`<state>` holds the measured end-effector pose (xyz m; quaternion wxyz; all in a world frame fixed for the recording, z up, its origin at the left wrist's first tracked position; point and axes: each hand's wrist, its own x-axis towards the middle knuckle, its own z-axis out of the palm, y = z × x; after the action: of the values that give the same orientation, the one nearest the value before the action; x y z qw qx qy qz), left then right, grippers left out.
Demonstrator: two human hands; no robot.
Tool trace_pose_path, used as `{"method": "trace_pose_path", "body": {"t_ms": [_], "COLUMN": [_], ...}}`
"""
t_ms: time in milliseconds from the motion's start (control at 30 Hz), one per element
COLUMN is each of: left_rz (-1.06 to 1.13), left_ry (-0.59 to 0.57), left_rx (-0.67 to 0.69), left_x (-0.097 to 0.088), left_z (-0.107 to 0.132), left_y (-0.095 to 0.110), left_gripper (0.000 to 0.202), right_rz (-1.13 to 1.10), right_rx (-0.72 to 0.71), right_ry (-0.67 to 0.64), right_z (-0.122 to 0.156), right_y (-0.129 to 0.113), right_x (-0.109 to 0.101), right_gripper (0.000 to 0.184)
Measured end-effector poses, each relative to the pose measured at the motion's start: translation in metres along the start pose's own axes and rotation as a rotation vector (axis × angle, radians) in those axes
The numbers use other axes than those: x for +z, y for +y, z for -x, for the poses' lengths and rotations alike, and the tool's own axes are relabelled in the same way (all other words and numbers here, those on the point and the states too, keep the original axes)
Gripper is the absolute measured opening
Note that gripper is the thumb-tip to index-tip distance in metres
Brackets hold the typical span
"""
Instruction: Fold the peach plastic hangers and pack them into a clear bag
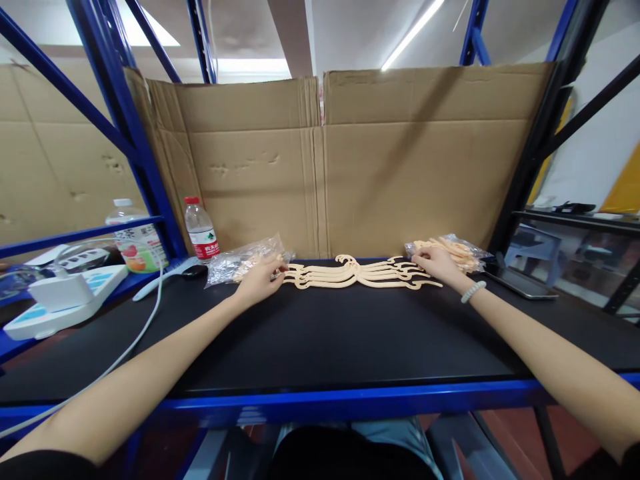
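Observation:
Several tan, curved strips with hooked ends (325, 277) lie stacked in rows across the middle of the black tabletop, their scrolled parts meeting near the centre. My left hand (260, 280) is at their left ends, thumb and fingers curled together close to the strip tips; whatever is between them is too small to make out. At the opposite end, my right hand (437, 263) has its fingers bent down by the strip tips, in front of a clear plastic bag of tan pieces (457, 252). What its fingertips hold is hidden. Another clear bag (227, 265) with tan pieces lies behind my left hand.
A red-capped water bottle (201, 230) and a larger labelled bottle (137, 237) stand at the left, near a white power strip (107, 287) with a cable (155, 307). A dark phone-like slab (523, 283) lies at the right. Cardboard (425, 160) walls the back.

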<state>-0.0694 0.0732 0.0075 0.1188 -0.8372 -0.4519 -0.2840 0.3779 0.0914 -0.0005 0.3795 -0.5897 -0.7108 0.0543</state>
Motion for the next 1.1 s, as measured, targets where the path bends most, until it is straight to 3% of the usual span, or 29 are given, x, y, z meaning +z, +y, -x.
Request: {"method": "trace_pose_path", "body": {"t_ms": [233,400,700,967,1100], "left_rz": [-0.151,-0.179,-0.247,-0.294,-0.31], "left_ry": [-0.127,-0.208,-0.298,-0.329,-0.346], "left_rx": [-0.04,-0.047,-0.083,-0.111,-0.127], "left_x": [-0.005,-0.009,-0.01,-0.01,-0.009], "left_z": [-0.001,-0.002,-0.003,-0.004,-0.004], "left_y": [-0.002,-0.006,-0.008,-0.009,-0.009], "left_gripper": [0.025,0.024,0.026,0.027,0.028], "right_rz": [0.109,0.251,0.431,0.304,0.204], "right_rx": [-0.129,-0.114,-0.187,-0.143,-0.122], "right_ry": [-0.115,-0.239,-0.298,-0.455,-0.576], "right_z": [-0.001,-0.002,-0.012,-0.014,-0.01], "right_y": [0.004,0.005,0.022,0.027,0.021], "right_x": [-0.018,-0.032,-0.046,-0.044,-0.045], "right_gripper": [0.02,0.024,0.025,0.023,0.034]}}
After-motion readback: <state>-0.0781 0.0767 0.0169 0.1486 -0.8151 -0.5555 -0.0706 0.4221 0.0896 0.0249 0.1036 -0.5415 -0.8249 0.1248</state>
